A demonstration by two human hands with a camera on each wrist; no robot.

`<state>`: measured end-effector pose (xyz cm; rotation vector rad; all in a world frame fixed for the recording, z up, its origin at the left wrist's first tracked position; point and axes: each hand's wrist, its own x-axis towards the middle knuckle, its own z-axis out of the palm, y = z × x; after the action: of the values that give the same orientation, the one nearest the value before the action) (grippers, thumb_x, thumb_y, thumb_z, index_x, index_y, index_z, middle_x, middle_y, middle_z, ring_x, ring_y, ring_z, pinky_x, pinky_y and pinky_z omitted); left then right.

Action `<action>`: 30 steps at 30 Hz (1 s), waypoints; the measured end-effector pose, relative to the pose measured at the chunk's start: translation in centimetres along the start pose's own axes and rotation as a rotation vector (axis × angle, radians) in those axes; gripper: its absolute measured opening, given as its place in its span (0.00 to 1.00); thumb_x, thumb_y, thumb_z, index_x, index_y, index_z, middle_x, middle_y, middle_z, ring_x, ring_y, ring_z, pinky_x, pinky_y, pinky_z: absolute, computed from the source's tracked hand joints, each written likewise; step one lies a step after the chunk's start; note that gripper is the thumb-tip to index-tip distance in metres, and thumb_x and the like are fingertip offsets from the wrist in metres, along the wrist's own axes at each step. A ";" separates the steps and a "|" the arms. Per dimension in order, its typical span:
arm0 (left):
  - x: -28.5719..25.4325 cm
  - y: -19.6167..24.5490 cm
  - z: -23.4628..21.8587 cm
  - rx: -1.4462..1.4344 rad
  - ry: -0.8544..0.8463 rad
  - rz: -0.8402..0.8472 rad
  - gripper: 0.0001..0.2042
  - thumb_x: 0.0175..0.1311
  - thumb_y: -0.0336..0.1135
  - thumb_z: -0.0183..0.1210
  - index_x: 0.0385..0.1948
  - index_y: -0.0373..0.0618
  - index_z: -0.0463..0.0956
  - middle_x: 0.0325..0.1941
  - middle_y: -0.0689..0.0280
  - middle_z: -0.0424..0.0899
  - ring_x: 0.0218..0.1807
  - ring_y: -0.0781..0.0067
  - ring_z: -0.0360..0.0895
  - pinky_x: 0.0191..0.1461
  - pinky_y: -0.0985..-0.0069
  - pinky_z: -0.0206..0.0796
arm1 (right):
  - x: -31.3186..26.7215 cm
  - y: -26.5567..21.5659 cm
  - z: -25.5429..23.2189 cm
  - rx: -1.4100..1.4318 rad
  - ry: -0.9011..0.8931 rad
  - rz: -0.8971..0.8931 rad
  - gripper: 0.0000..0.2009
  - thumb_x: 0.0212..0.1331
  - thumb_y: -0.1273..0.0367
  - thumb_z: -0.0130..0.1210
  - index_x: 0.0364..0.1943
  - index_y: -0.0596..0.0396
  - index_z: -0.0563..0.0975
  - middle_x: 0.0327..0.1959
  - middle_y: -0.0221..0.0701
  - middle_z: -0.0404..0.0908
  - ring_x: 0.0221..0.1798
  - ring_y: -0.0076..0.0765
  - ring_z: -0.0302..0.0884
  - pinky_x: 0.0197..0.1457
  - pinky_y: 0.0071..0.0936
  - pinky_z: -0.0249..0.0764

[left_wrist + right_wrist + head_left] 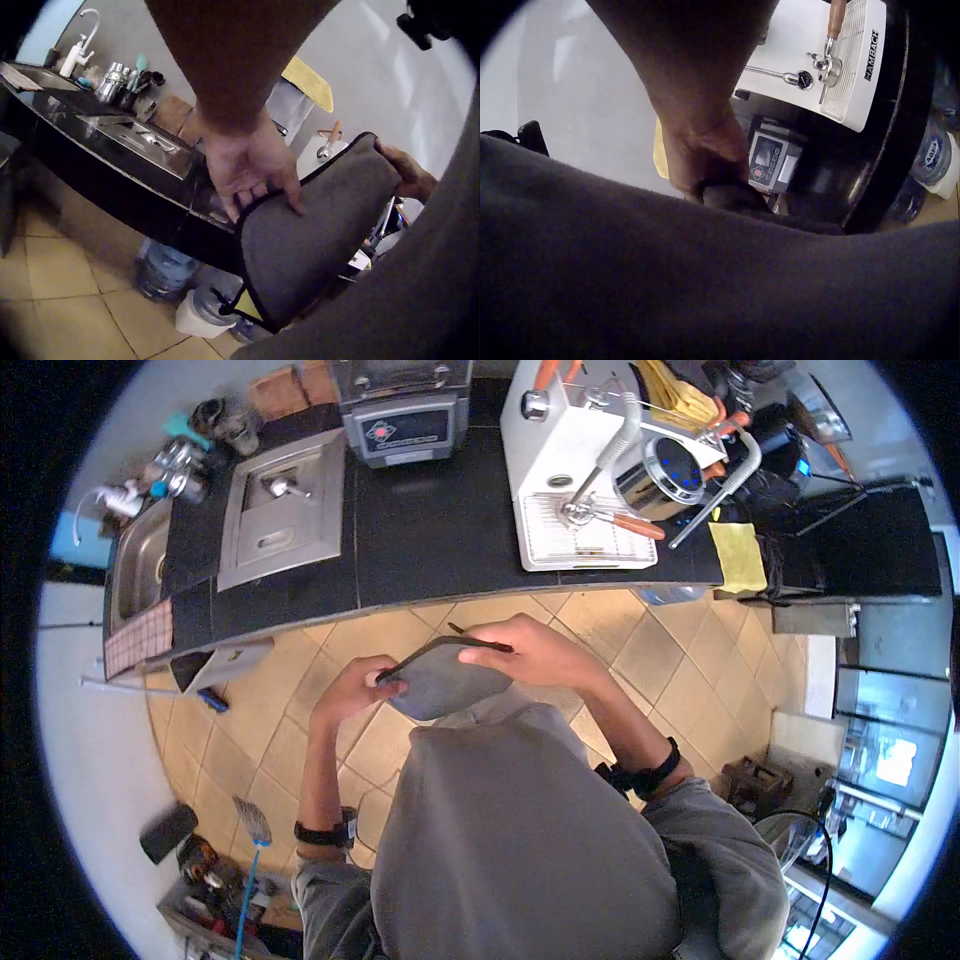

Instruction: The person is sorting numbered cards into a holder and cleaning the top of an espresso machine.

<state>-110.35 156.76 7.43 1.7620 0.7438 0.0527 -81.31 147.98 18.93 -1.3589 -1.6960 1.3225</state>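
Note:
A grey cloth (452,682) with a dark bound edge is held out in front of the body, just short of the counter. My left hand (358,688) pinches its left end, with the thumb on the grey face. At the upper right edge, my right hand (532,650) grips the cloth between thumb and fingers. The left wrist view shows the cloth (315,232) broad side on, its black edging (241,251) curving past the left hand (251,166). In the right wrist view the right hand (705,154) is closed on dark fabric, and the sleeve or shirt hides much below it.
Beyond the hands runs a black counter (430,540) with a sink (150,555), a steel rinse tray (330,530), a grinder (410,430) and a white espresso machine (545,460). A yellow cloth (738,558) hangs at its right. Water bottles (166,268) stand underneath on the tiled floor.

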 end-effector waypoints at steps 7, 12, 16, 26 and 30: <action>1.7 0.8 -7.3 0.012 0.228 0.041 0.07 0.61 0.31 0.65 0.32 0.38 0.78 0.28 0.72 0.77 0.34 0.84 0.71 0.41 0.80 0.65 | 5.5 1.8 -2.7 -0.146 0.283 -0.033 0.14 0.65 0.61 0.56 0.43 0.59 0.79 0.34 0.41 0.82 0.38 0.41 0.81 0.44 0.33 0.75; 3.6 7.8 -15.1 0.114 0.566 0.042 0.07 0.60 0.31 0.65 0.37 0.39 0.81 0.32 0.69 0.82 0.36 0.81 0.75 0.43 0.79 0.67 | 9.0 0.6 -8.0 -0.132 0.580 -0.040 0.12 0.65 0.66 0.57 0.44 0.62 0.79 0.40 0.37 0.84 0.44 0.32 0.80 0.50 0.25 0.72; 3.8 11.1 -18.2 0.208 0.622 0.239 0.07 0.59 0.27 0.65 0.38 0.40 0.82 0.35 0.66 0.85 0.38 0.77 0.79 0.47 0.77 0.69 | 8.7 -0.4 -9.5 -0.062 0.616 -0.261 0.08 0.63 0.73 0.56 0.44 0.60 0.79 0.39 0.34 0.82 0.43 0.30 0.78 0.50 0.24 0.71; 9.5 -4.7 -11.1 0.210 0.292 0.132 0.08 0.55 0.26 0.66 0.37 0.41 0.81 0.35 0.60 0.84 0.41 0.61 0.81 0.47 0.69 0.71 | 8.9 16.8 -3.4 -0.241 0.338 0.090 0.08 0.58 0.75 0.57 0.41 0.57 0.80 0.41 0.41 0.82 0.46 0.49 0.80 0.51 0.38 0.75; 10.2 -7.5 -9.5 0.254 0.159 0.080 0.09 0.57 0.32 0.65 0.38 0.42 0.81 0.36 0.57 0.84 0.39 0.59 0.80 0.43 0.65 0.71 | 9.1 18.7 -1.9 -0.365 0.256 0.213 0.09 0.58 0.71 0.57 0.42 0.55 0.80 0.41 0.42 0.82 0.47 0.52 0.79 0.51 0.42 0.74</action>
<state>-109.42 171.05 0.59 2.0474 0.8224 0.1600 -75.71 156.97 0.94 -1.8744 -1.7033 0.9206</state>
